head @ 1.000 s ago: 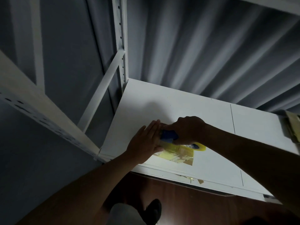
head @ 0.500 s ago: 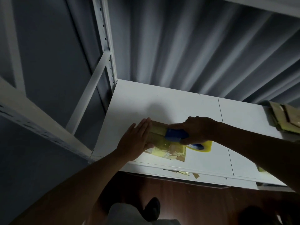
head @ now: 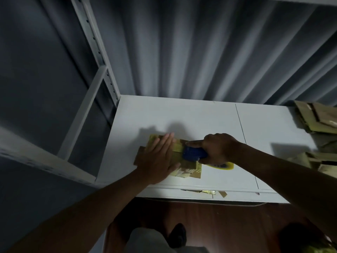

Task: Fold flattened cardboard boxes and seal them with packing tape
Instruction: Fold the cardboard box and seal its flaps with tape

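Fingers [head: 166,141] of the left hand [head: 156,159] lie straight and flat on top of the small cardboard box [head: 184,167], near the middle of the frame, and I think they press down so the box cannot slide or pop open. Just to the right, the right hand [head: 218,148] curls its fingers round the blue tape dispenser [head: 194,154], with one finger laid straight along its top, likely to push the tape down hard. The dispenser sits on the box, touching it, and its yellow roll of tape [head: 223,165] sticks out at the lower right of the hand. Shiny tape already covers much of the box. The box rests on the white table [head: 200,115], close to its front edge. More cardboard pieces [head: 317,117] are piled at the right edge of the frame, well apart from the hands, maybe waiting their turn. Bits of tape [head: 207,191] hang on the table's front edge, in the lower middle
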